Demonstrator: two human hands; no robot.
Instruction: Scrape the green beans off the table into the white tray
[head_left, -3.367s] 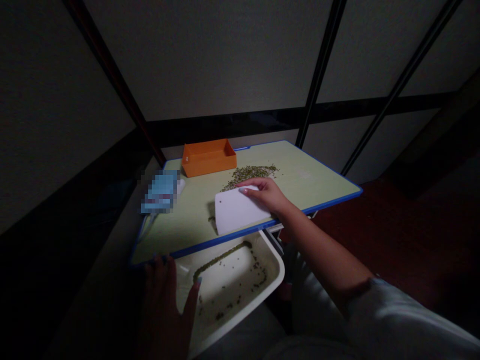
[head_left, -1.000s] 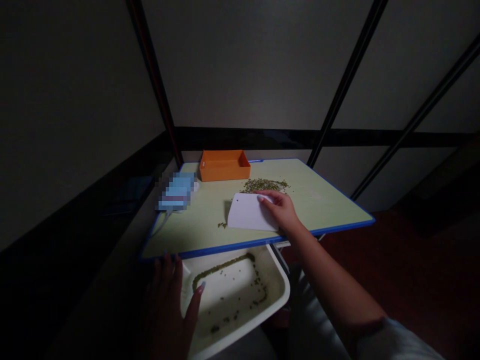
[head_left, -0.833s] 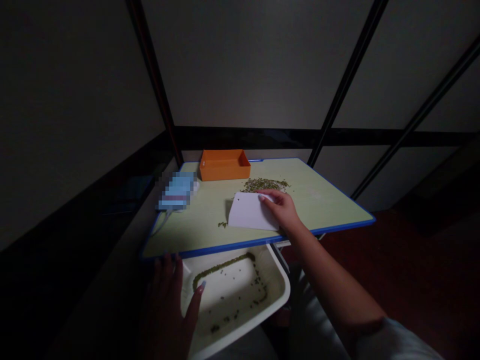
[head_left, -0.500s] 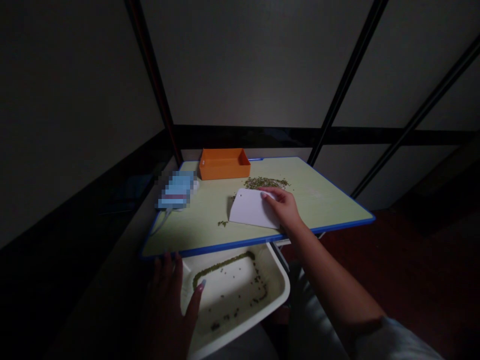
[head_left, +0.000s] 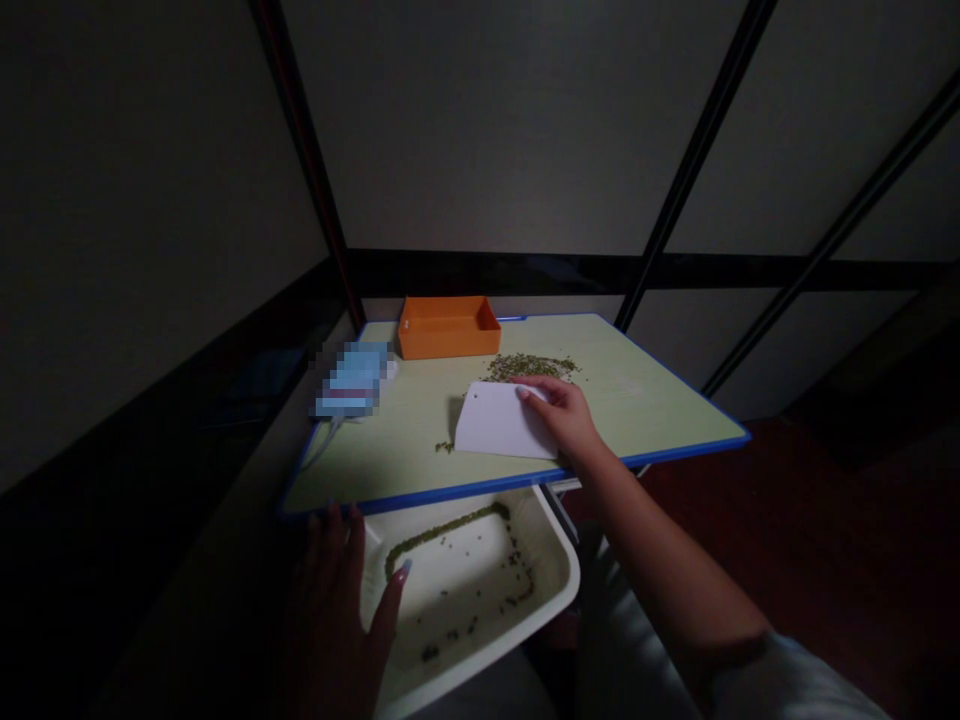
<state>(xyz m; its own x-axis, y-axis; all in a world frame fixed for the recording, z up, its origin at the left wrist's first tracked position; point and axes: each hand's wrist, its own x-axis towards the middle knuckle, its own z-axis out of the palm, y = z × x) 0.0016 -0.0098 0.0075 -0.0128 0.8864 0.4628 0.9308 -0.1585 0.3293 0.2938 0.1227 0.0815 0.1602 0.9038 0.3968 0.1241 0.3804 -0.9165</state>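
Observation:
My right hand pinches a white scraper, a flat sheet with a small hole in one corner, thumb on its near face. The scraper stands tilted on the table near the front edge. A few small green grains lie by its left end, and a larger spread of grains is behind it. My left hand is at the left side of a white basin, thumb over the inside and fingers beyond the rim. Inside the basin, green grains line the far side and others are scattered.
The pale green table has a blue edge, and the basin sits below its front edge. An orange box stands at the back left. A blurred-out blue item with a white cord lies at the left edge. Wall panels rise behind.
My right hand has drawn the scraper slightly left and toward the front edge, bringing it close to the few loose grains. My left hand and the basin have stayed put.

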